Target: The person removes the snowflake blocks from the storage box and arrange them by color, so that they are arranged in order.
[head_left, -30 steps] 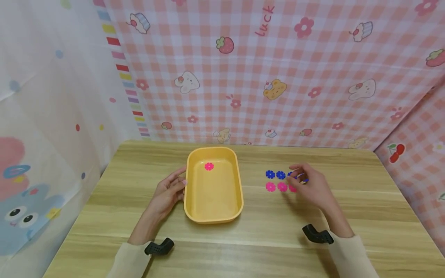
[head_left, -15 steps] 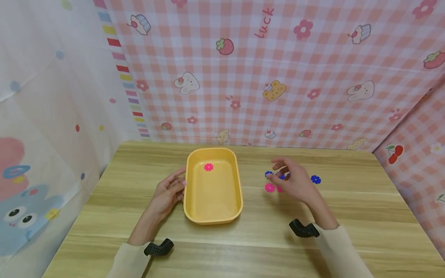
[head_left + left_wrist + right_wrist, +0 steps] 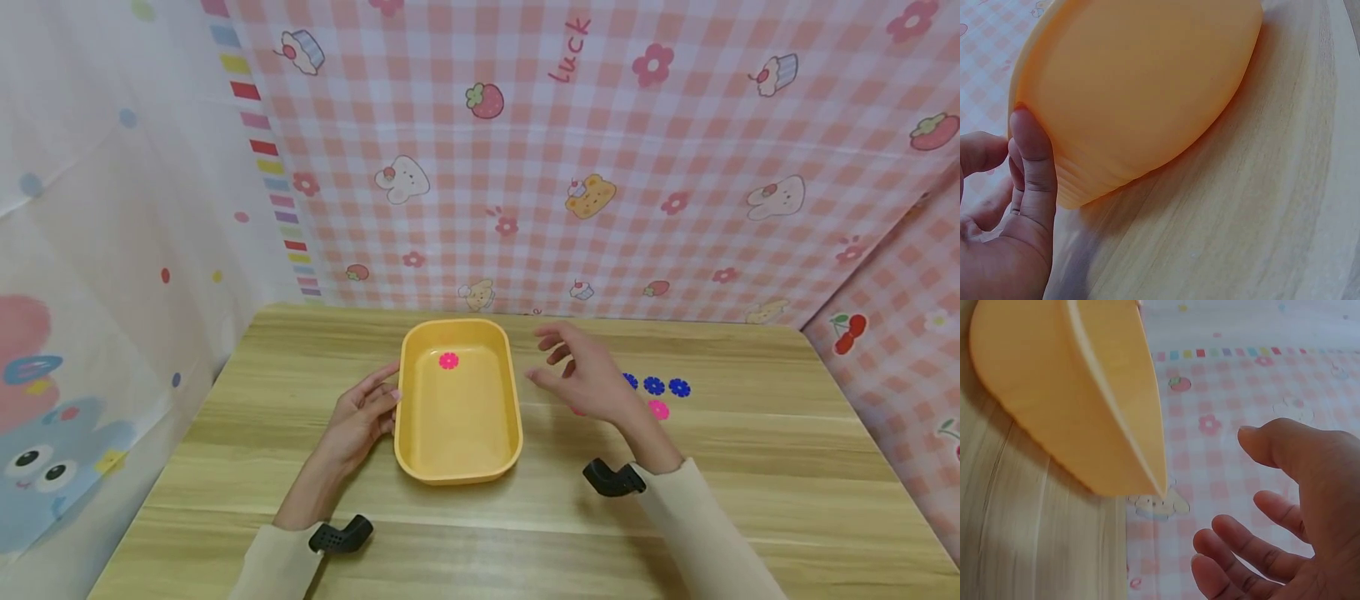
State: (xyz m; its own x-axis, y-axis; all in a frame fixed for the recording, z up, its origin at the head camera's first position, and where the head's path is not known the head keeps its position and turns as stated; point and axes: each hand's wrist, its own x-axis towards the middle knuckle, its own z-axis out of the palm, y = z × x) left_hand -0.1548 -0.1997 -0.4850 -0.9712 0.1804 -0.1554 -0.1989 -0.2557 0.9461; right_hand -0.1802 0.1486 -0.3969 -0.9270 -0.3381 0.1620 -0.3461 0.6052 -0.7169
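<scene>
A yellow rectangular tray (image 3: 459, 478) stands on the wooden table, with one pink flower-shaped disc (image 3: 448, 361) lying inside near its far end. Against the tray's left wall rests my left hand (image 3: 367, 417), thumb and fingertips touching the outer side. My right hand (image 3: 588, 379) hovers just right of the tray, its fingers loosely spread and holding nothing; the right wrist view shows the gap between thumb and fingers. Behind that hand lie a row of blue flower-shaped discs (image 3: 654, 386) and a pink disc (image 3: 658, 410), others partly hidden by the hand.
The wooden table (image 3: 480, 550) reaches back to a pink checked cloth (image 3: 450, 225) hung upright behind it. A white patterned cloth (image 3: 150, 208) borders the left side. Both wrists wear a black camera mount, such as the right mount (image 3: 613, 477).
My right hand has moved left, from over the right part of the disc rows to beside the tray, uncovering the blue discs and a pink one at the right. My left hand stays against the tray.
</scene>
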